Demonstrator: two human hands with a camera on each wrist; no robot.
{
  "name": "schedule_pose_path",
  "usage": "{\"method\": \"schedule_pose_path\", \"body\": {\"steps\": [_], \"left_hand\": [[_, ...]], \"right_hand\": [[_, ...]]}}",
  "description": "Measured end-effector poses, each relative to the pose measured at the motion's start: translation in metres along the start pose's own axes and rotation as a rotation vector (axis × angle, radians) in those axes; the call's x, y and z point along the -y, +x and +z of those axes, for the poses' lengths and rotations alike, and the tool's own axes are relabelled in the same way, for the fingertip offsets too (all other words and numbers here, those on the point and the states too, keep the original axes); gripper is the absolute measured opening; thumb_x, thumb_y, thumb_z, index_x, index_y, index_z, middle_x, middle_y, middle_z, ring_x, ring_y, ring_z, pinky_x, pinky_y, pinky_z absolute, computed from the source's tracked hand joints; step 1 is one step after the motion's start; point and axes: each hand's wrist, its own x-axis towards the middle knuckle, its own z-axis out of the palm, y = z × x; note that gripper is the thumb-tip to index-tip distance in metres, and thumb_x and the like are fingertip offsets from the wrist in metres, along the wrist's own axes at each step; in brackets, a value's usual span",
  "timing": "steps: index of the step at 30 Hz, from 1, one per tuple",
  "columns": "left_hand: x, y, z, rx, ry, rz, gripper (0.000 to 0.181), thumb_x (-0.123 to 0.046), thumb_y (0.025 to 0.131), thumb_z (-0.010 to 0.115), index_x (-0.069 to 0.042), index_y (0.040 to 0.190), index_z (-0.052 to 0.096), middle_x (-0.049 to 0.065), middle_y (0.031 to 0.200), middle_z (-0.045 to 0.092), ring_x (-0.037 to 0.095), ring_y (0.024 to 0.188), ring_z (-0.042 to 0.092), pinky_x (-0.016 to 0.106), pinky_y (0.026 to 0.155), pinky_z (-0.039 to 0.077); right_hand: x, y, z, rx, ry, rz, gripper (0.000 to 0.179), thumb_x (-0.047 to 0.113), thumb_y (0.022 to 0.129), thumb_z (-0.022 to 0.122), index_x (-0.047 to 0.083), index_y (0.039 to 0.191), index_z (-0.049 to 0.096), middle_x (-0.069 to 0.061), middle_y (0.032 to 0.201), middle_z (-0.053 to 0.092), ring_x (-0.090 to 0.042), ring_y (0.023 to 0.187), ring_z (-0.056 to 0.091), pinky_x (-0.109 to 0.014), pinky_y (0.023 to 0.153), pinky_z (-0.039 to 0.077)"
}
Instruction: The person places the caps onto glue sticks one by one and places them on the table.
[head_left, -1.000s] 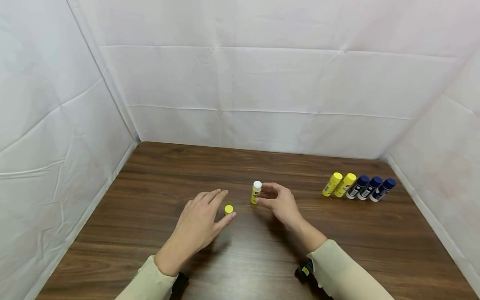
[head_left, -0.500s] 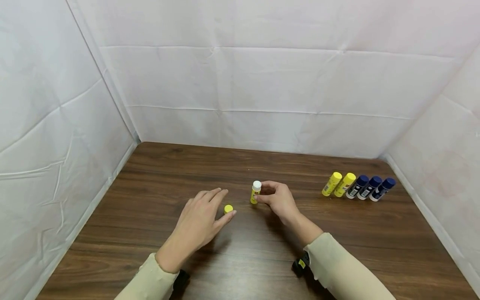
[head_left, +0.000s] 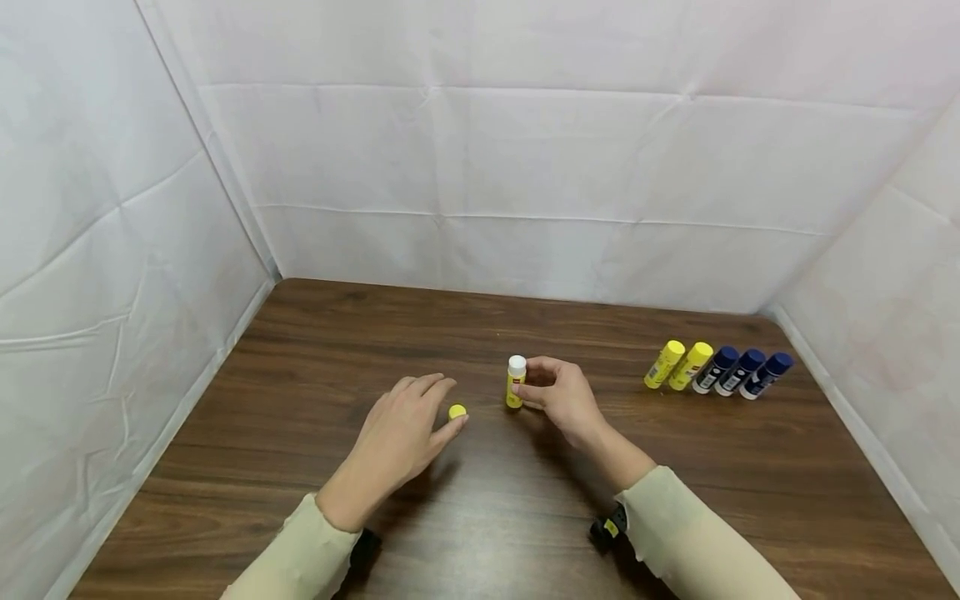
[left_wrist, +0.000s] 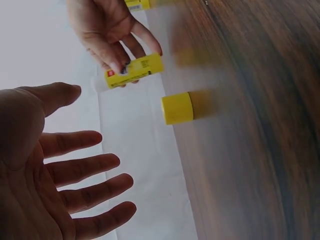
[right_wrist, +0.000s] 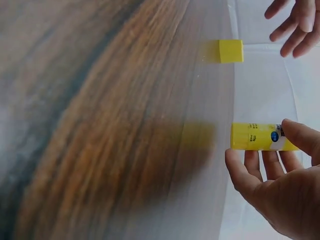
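Note:
My right hand (head_left: 566, 404) pinches an uncapped yellow glue stick (head_left: 513, 378) between thumb and fingers. The stick is upright, white end on top, and its base hangs just above the table in the right wrist view. To its left, a yellow cap (head_left: 457, 412) stands on the table. My left hand (head_left: 397, 437) hovers beside that cap with fingers spread and nothing held; the thumb overlaps the cap's lower edge in the head view, but the left wrist view shows the hand apart from the cap (left_wrist: 177, 108).
At the right back of the brown wooden table (head_left: 360, 333) stand two yellow glue sticks (head_left: 677, 365) and several dark-blue-capped ones (head_left: 740, 372) in a row. White cloth walls (head_left: 525, 167) enclose the table's back and sides.
My right hand has taken the glue stick between thumb and fingers and raised it slightly off the table. The left hand has hardly moved, and the cap stays in its place.

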Motion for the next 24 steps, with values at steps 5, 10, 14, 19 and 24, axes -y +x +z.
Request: {"method": "schedule_pose_path", "body": {"steps": [5, 10, 14, 19, 24], "left_hand": [[-0.001, 0.004, 0.004, -0.021, 0.000, 0.048, 0.045, -0.038, 0.093, 0.075, -0.009, 0.126, 0.068, 0.010, 0.126, 0.068, 0.030, 0.113, 0.065, 0.042, 0.087, 0.059], [0.001, 0.010, 0.011, -0.013, -0.008, 0.083, 0.039, -0.033, 0.092, 0.077, -0.006, 0.120, 0.070, 0.010, 0.119, 0.071, 0.029, 0.107, 0.067, 0.039, 0.084, 0.060], [0.002, 0.015, 0.018, 0.045, -0.011, 0.067, 0.036, -0.031, 0.092, 0.076, -0.006, 0.118, 0.071, 0.009, 0.118, 0.071, 0.027, 0.106, 0.066, 0.038, 0.085, 0.059], [0.002, 0.021, 0.025, 0.098, -0.017, 0.076, 0.034, -0.025, 0.089, 0.081, -0.006, 0.117, 0.073, 0.009, 0.117, 0.071, 0.026, 0.102, 0.067, 0.036, 0.083, 0.058], [0.000, 0.025, 0.029, 0.122, -0.019, 0.111, 0.032, -0.018, 0.085, 0.085, -0.009, 0.114, 0.075, 0.006, 0.111, 0.072, 0.024, 0.099, 0.067, 0.035, 0.082, 0.058]], "right_hand": [[0.003, -0.007, -0.005, 0.027, 0.047, -0.005, 0.039, 0.005, 0.089, 0.078, 0.002, 0.125, 0.066, -0.016, 0.123, 0.063, -0.027, 0.109, 0.065, -0.044, 0.091, 0.059], [0.008, -0.018, -0.009, 0.053, 0.054, -0.039, 0.037, 0.005, 0.090, 0.077, 0.001, 0.125, 0.065, -0.017, 0.124, 0.063, -0.028, 0.110, 0.064, -0.047, 0.091, 0.059], [0.013, -0.028, -0.012, 0.066, 0.004, -0.083, 0.034, 0.006, 0.090, 0.076, 0.002, 0.122, 0.066, -0.016, 0.121, 0.065, -0.028, 0.111, 0.064, -0.044, 0.089, 0.060], [0.015, -0.039, -0.015, 0.052, -0.116, -0.168, 0.029, 0.008, 0.089, 0.078, 0.007, 0.117, 0.070, -0.010, 0.111, 0.071, -0.024, 0.107, 0.066, -0.034, 0.088, 0.057], [0.021, -0.052, -0.014, 0.045, -0.161, -0.214, 0.028, 0.011, 0.088, 0.079, 0.012, 0.115, 0.072, -0.003, 0.108, 0.073, -0.021, 0.108, 0.067, -0.042, 0.094, 0.053]]}}
